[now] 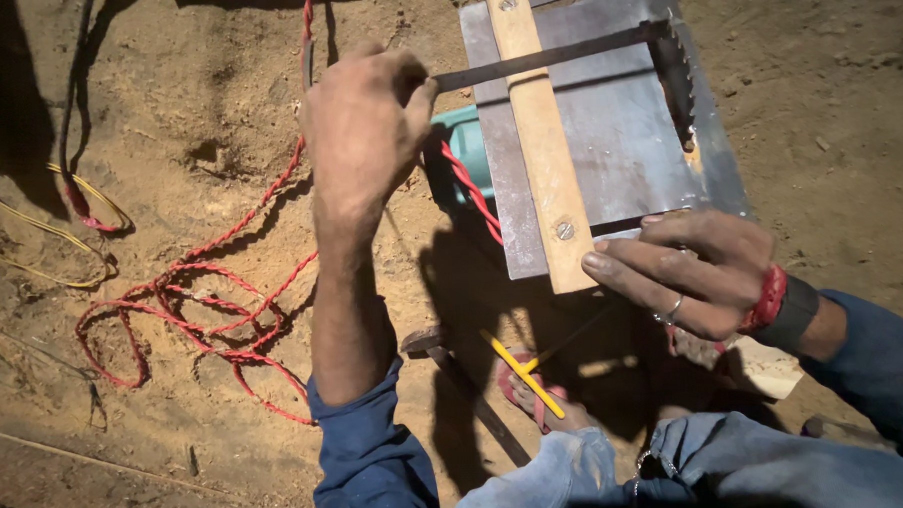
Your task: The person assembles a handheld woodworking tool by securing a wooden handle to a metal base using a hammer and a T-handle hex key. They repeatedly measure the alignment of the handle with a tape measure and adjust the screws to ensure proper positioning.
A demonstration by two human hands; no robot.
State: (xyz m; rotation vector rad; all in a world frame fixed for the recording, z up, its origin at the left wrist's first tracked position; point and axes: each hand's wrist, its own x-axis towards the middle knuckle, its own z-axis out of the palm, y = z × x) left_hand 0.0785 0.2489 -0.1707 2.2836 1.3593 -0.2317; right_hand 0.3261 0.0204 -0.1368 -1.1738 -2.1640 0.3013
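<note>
Squaring a metal strip on my saw table, out on bare dirt.

My left hand (365, 127) grips one end of the dark metal strip (555, 55), which lies across the wooden strip (540, 131) on the steel saw table (617, 128). My right hand (687, 271) presses loose fingers on the table's near edge. Red cable (203, 313) coils on sandy ground (166, 94); the blade (677, 71) is half hidden.

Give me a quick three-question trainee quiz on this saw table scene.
1. True or false: the left hand grips a dark metal bar lying across the metal table.
2. Which colour is the twisted cable on the ground: A red, B green, C white?
3. Fill in: the right hand rests at the table's near edge, beside the ____ strip.

Key: 1 true; 2 A; 3 wooden.
</note>
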